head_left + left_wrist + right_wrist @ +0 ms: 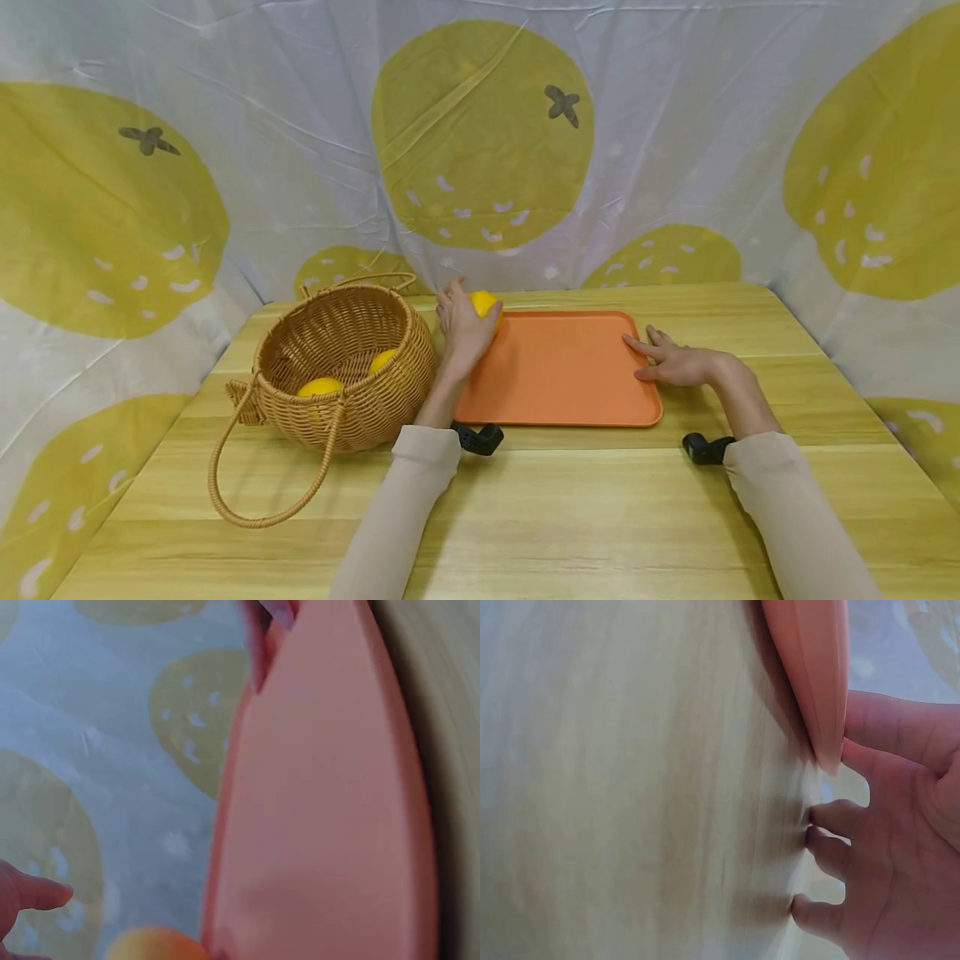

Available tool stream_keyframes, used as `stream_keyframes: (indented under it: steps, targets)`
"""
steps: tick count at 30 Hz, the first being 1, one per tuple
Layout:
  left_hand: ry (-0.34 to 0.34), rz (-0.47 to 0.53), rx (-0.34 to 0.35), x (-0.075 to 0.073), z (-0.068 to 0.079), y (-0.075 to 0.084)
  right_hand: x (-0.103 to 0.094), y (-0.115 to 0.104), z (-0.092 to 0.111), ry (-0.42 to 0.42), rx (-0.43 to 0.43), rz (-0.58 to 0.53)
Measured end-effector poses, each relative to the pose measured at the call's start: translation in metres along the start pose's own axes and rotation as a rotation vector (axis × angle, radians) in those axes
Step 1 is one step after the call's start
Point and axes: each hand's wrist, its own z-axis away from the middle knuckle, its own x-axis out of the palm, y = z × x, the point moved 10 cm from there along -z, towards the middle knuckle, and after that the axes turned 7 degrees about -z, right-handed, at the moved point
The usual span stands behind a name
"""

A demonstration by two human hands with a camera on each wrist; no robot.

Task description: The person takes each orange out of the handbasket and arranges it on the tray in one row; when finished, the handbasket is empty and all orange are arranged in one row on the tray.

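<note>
My left hand [467, 327] holds a yellow lemon-like fruit [485, 302] between thumb and fingers, over the far left corner of an orange tray [562, 367]. The left wrist view catches part of that fruit [154, 946] at its bottom edge, with one finger [41, 892] stretched out to the left. At the tray's right side, my right hand [678, 365] touches the rim with thumb and forefinger spread. In the right wrist view its other fingertips [802, 906] meet the table beside the tray. Two similar fruits [320, 387] lie in a wicker basket [390, 400] left of the tray.
The basket stands on the wooden table [570, 517] with one looped handle [258, 523] hanging toward the front and another folded at the back. A fruit-patterned cloth [675, 150] rises behind the table and along both sides.
</note>
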Motion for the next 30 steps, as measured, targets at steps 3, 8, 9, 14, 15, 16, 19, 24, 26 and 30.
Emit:
stream_keyframes:
  steps: [3, 8, 9, 14, 15, 16, 19, 24, 26, 30]
  targets:
    - [-0.011, 0.06, 0.081, -0.004, 0.004, 0.027, 0.0, 0.001, 0.0, 0.0, -0.001, 0.013]
    - [-0.079, 0.075, 0.196, -0.018, 0.009, 0.079, 0.0, 0.001, 0.0, 0.002, -0.007, 0.025]
    - [-0.097, 0.074, 0.209, -0.022, 0.008, 0.089, -0.001, 0.001, 0.0, 0.001, -0.007, 0.025]
    - [-0.167, 0.096, 0.235, -0.045, -0.006, 0.128, -0.001, 0.002, -0.001, -0.003, -0.005, 0.034]
    - [-0.187, 0.114, 0.235, -0.049, -0.01, 0.134, -0.001, 0.002, -0.001, -0.004, -0.004, 0.035]
    - [-0.209, 0.123, 0.235, -0.053, -0.014, 0.14, -0.002, 0.002, -0.001, -0.004, -0.005, 0.036]
    - [-0.28, 0.121, 0.223, -0.065, -0.025, 0.152, -0.002, 0.001, -0.001, -0.004, -0.006, 0.038]
    - [-0.37, 0.014, 0.212, -0.088, -0.034, 0.15, 0.002, 0.0, -0.001, -0.007, -0.009, 0.031]
    - [-0.398, -0.014, 0.211, -0.1, -0.034, 0.141, 0.002, -0.001, 0.0, -0.009, -0.01, 0.033]
    - [-0.446, -0.043, 0.22, -0.119, -0.04, 0.114, 0.002, -0.002, 0.001, -0.006, -0.013, 0.045]
